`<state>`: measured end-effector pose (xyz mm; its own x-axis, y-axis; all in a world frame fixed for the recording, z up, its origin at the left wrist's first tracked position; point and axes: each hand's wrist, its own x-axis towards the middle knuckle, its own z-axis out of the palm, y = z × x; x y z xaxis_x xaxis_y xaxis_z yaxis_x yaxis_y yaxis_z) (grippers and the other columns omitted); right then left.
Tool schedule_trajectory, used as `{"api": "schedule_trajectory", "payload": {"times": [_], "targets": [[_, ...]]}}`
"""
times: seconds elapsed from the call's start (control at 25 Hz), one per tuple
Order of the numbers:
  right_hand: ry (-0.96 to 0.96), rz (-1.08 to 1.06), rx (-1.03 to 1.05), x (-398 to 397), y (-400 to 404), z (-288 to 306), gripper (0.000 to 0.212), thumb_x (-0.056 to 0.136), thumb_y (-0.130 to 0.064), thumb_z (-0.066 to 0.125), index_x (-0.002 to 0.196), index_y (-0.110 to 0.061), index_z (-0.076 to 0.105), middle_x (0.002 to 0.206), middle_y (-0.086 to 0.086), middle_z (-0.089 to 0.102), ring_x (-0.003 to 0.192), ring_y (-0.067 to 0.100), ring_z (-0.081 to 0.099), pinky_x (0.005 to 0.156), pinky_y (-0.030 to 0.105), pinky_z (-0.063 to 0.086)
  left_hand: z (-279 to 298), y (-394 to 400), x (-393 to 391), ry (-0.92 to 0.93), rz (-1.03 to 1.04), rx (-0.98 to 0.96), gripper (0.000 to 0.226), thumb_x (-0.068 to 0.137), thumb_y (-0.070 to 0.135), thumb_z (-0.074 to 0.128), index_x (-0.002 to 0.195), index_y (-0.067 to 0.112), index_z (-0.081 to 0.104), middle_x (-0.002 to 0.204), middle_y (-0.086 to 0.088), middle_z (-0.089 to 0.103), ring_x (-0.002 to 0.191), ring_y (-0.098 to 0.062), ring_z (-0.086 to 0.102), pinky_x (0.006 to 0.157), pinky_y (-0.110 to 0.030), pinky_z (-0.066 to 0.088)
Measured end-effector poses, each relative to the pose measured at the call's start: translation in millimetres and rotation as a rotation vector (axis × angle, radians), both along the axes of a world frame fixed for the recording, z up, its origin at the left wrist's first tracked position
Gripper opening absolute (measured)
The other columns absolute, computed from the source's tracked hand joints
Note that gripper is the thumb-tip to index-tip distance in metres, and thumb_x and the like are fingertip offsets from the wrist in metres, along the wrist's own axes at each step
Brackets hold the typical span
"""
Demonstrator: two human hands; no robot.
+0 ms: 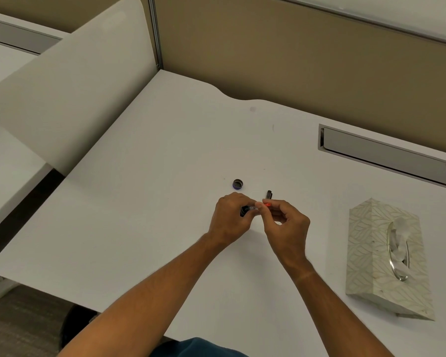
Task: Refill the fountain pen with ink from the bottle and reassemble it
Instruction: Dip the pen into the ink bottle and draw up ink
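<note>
My left hand (231, 217) grips a small black object (244, 210) just above the white desk (139, 202); whether it is the ink bottle or a pen part I cannot tell. My right hand (285, 224) pinches a thin pen part with a red-orange end (267, 204), held against the left hand's fingertips. A round dark bottle cap (238, 183) with a blue rim lies on the desk just beyond the left hand. A black pen piece (269, 194) lies beyond the right hand.
A patterned tissue box (379, 253) lies at the right of the desk. A grey cable hatch (386, 157) is set into the desk at the back right. A white divider panel (70, 94) rises at the left.
</note>
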<state>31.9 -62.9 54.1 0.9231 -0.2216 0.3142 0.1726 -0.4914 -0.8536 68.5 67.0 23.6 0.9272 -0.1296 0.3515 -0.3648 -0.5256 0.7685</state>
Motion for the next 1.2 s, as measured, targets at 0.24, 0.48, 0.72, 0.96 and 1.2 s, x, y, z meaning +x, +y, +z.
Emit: {"api": "schedule_trajectory", "payload": {"times": [0.24,0.48,0.72,0.96,1.2], "targets": [[0.012,0.013,-0.021,1.4,-0.2,-3.1,0.019,0.082,-0.017,0.076,0.098,-0.006,0.075,0.089,0.004,0.075,0.078,0.01,0.071,0.072,0.013,0.056,-1.1,0.9,-0.7,0.019,0.002,-0.017,0.018,0.078,0.017,0.073,0.092,0.006,0.075,0.083,-0.01,0.075,0.075,-0.023,0.068,0.071,-0.033,0.055],[0.016,0.024,-0.034,2.6,-0.6,-4.2,0.021,0.082,-0.017,0.076,0.099,-0.006,0.075,0.09,0.005,0.075,0.079,0.013,0.072,0.073,0.013,0.056,-1.7,0.9,-0.1,0.032,-0.006,-0.022,0.019,0.079,0.019,0.071,0.093,0.006,0.075,0.084,-0.01,0.075,0.075,-0.023,0.068,0.072,-0.034,0.056],[-0.015,0.1,-0.064,2.2,-6.6,0.4,0.027,0.082,-0.013,0.07,0.108,-0.007,0.072,0.096,-0.002,0.071,0.084,-0.001,0.067,0.071,0.01,0.054,-2.5,2.1,1.1,0.042,0.005,-0.027,0.019,0.079,0.017,0.073,0.094,0.006,0.075,0.086,-0.01,0.076,0.077,-0.022,0.069,0.075,-0.03,0.055],[-0.082,0.115,-0.175,7.0,-11.5,-0.1,0.017,0.082,-0.001,0.071,0.098,-0.006,0.074,0.091,0.004,0.074,0.082,0.012,0.068,0.071,0.01,0.053,-0.8,1.7,0.8,0.05,0.009,-0.021,0.02,0.078,0.02,0.076,0.092,0.007,0.076,0.085,-0.009,0.076,0.076,-0.021,0.069,0.074,-0.026,0.052],[-0.033,0.092,-0.152,8.1,-10.4,1.8,0.014,0.081,-0.01,0.076,0.092,-0.004,0.072,0.086,0.005,0.073,0.076,0.016,0.068,0.07,0.009,0.052,-0.9,2.9,0.9,0.068,0.011,-0.012,0.02,0.079,0.024,0.076,0.093,0.009,0.076,0.086,-0.007,0.076,0.076,-0.019,0.069,0.074,-0.026,0.052]]}}
